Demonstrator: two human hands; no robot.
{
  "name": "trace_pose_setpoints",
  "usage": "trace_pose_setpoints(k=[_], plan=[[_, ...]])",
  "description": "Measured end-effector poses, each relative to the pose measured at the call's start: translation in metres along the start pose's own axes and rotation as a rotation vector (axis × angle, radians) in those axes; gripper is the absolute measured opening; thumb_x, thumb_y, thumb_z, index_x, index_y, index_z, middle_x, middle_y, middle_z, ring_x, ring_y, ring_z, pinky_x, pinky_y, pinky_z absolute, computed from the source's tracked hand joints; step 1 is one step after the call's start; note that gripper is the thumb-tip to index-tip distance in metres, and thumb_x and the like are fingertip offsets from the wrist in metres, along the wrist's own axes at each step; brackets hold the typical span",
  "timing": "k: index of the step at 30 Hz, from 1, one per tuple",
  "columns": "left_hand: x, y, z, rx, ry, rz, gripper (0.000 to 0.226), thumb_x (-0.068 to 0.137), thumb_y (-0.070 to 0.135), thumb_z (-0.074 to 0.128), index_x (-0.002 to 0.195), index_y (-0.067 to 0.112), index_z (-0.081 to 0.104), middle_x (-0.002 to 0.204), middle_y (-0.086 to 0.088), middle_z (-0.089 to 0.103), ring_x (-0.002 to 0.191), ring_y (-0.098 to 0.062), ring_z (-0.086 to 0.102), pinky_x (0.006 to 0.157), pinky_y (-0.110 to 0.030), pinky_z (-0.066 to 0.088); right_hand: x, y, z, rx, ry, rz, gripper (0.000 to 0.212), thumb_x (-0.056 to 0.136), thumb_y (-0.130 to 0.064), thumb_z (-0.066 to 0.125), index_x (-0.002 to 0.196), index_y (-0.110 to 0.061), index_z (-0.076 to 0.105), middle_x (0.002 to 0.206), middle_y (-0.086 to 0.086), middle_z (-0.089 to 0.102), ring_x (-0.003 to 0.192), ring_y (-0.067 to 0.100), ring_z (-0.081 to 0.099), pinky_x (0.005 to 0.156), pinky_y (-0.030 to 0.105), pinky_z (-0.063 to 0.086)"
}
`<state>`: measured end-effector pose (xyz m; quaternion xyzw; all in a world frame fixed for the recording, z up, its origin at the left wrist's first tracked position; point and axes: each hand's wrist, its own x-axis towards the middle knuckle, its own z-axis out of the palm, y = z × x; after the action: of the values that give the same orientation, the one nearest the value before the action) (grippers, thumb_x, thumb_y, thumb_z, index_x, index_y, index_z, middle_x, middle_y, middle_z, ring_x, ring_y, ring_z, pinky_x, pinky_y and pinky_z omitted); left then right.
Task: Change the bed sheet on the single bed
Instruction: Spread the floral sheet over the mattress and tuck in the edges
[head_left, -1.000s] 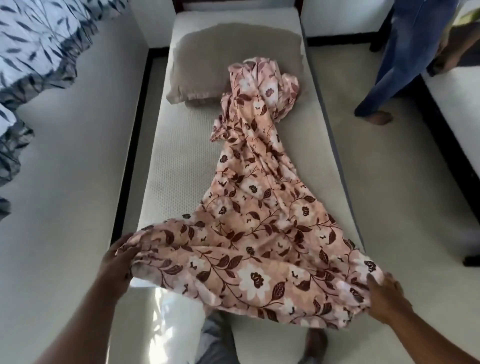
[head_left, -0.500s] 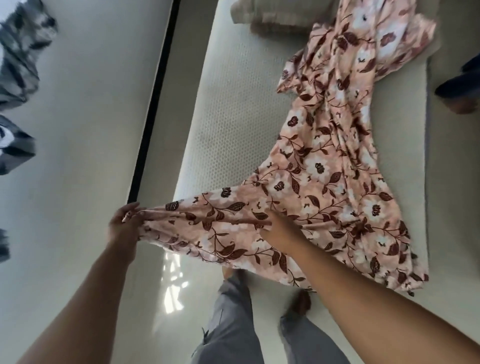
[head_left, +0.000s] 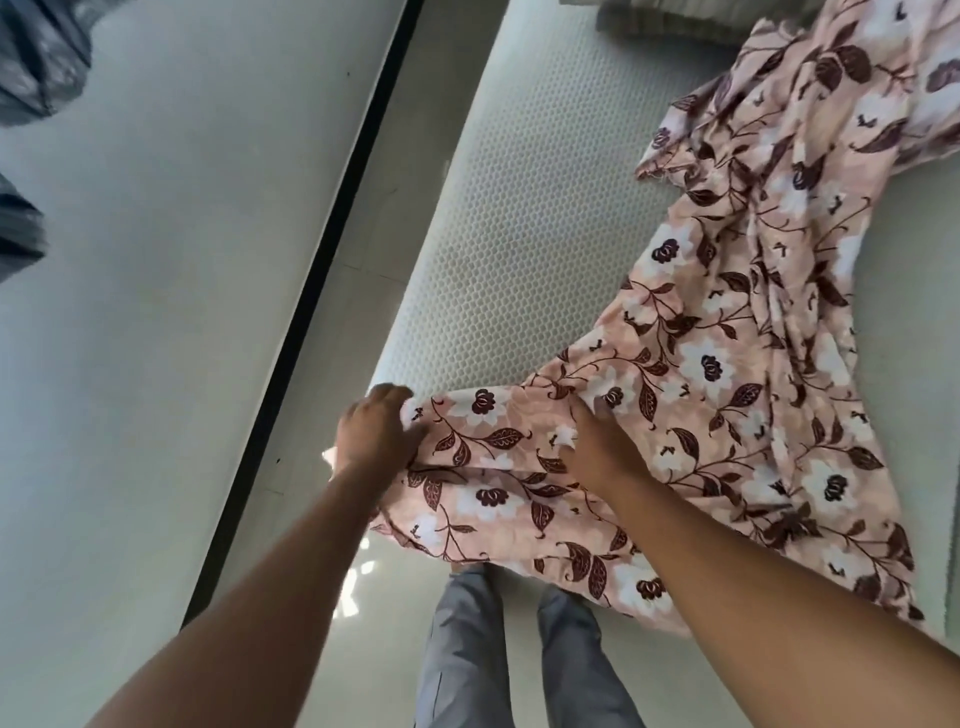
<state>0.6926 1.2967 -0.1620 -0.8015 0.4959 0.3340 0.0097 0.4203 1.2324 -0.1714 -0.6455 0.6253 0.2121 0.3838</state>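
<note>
Floral bed sheet (head_left: 727, 374) lies bunched along the bare mattress (head_left: 509, 218), spilling over its foot edge; left hand (head_left: 376, 434) grips its corner there, right hand (head_left: 597, 447) fingers pinch a fold.

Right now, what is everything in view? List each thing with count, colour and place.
Bed sheet: one, pink floral, bunched across the mattress, hanging over its near end.
Mattress: one, white, textured, mostly bare.
Pillow: one, beige, top edge.
Neighbouring bed: one, white, left.
Patterned bedding: grey, top left.
Floor: pale tiles between the beds.
Trouser legs: two, grey, bottom centre.
Left hand: grips the sheet's corner.
Right hand: on the sheet's edge.
</note>
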Motion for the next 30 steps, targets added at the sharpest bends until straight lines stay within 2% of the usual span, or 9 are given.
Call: trace_pose_setpoints(k=[3,8,11,16,20,23,25,27,30], plan=[[0.028,0.038,0.027,0.066,-0.063,0.097,0.064,0.088,0.042,0.072,0.145,0.023,0.047,0.146,-0.003,0.052,0.131,-0.024,0.05,0.11,-0.044,0.041,0.023,-0.003,-0.002,-0.057,0.072,-0.02,0.078,0.098,-0.02,0.062,0.16,-0.028,0.017,0.17,0.01,0.002,0.137,0.035,0.048,0.099,0.041,0.049],[0.043,0.079,0.066,0.159,-0.313,0.121,0.061,0.088,0.047,0.069,0.137,0.022,0.043,0.126,-0.007,0.065,0.114,-0.028,0.062,0.099,-0.044,0.049,0.051,-0.001,-0.001,0.0,0.042,-0.037,0.071,0.093,-0.021,0.066,0.155,-0.033,0.031,0.132,0.012,0.062,0.115,0.034,0.062,0.089,0.039,0.054],[0.043,0.089,0.074,-0.127,-0.477,0.009,0.07,0.091,0.059,0.061,0.141,0.013,0.045,0.132,-0.014,0.061,0.118,-0.033,0.059,0.099,-0.043,0.047,0.051,-0.002,0.001,0.003,0.069,-0.069,0.029,0.094,-0.019,0.061,0.122,-0.022,0.067,0.108,0.011,0.072,0.1,0.034,0.068,0.076,0.034,0.054],[0.042,0.09,0.063,-0.543,-0.681,-0.177,0.08,0.098,0.071,0.025,0.138,0.011,0.058,0.147,-0.012,0.05,0.135,-0.03,0.047,0.111,-0.043,0.031,0.016,-0.015,0.006,0.424,0.294,-0.176,0.014,0.092,-0.016,0.063,0.103,-0.015,0.072,0.088,0.001,0.074,0.083,0.02,0.069,0.068,0.036,0.056],[0.043,0.087,0.054,-0.712,-0.821,-0.245,0.046,0.092,0.065,0.053,0.083,0.023,0.069,0.074,-0.002,0.052,0.059,-0.015,0.047,0.063,-0.028,0.038,-0.004,-0.014,0.016,0.56,0.322,-0.249,0.01,0.09,-0.019,0.07,0.081,-0.019,0.066,0.07,-0.012,0.064,0.067,0.003,0.059,0.06,0.029,0.05],[0.046,0.084,0.047,-0.92,-0.823,-0.178,0.026,0.093,0.038,0.068,0.09,0.014,0.063,0.068,-0.007,0.058,0.051,-0.017,0.05,0.05,-0.024,0.042,-0.011,-0.015,0.014,0.485,0.433,-0.328,0.031,0.085,-0.009,0.07,0.069,-0.022,0.047,0.069,-0.015,0.048,0.064,0.0,0.044,0.057,0.012,0.035],[0.05,0.08,0.042,-1.073,-0.811,-0.151,0.031,0.092,0.022,0.072,0.109,-0.002,0.063,0.098,-0.019,0.073,0.084,-0.029,0.071,0.076,-0.035,0.059,-0.012,-0.014,0.013,0.422,0.454,-0.377,0.028,0.079,-0.003,0.069,0.071,-0.017,0.046,0.077,-0.012,0.046,0.066,0.004,0.042,0.057,0.012,0.035],[0.056,0.077,0.032,-1.124,-0.744,-0.135,0.039,0.089,0.02,0.075,0.117,-0.005,0.063,0.115,-0.023,0.071,0.105,-0.037,0.069,0.099,-0.046,0.053,-0.01,-0.011,0.012,0.36,0.438,-0.389,0.02,0.079,-0.008,0.072,0.076,-0.012,0.052,0.083,-0.006,0.053,0.069,0.009,0.046,0.058,0.017,0.038],[0.072,0.069,0.004,-1.127,-0.614,-0.075,0.046,0.078,0.032,0.085,0.107,0.002,0.065,0.109,-0.015,0.071,0.095,-0.029,0.068,0.092,-0.045,0.051,-0.006,-0.006,0.015,0.269,0.398,-0.402,0.02,0.086,-0.02,0.076,0.081,-0.014,0.058,0.083,-0.002,0.06,0.072,0.018,0.056,0.058,0.036,0.049]])
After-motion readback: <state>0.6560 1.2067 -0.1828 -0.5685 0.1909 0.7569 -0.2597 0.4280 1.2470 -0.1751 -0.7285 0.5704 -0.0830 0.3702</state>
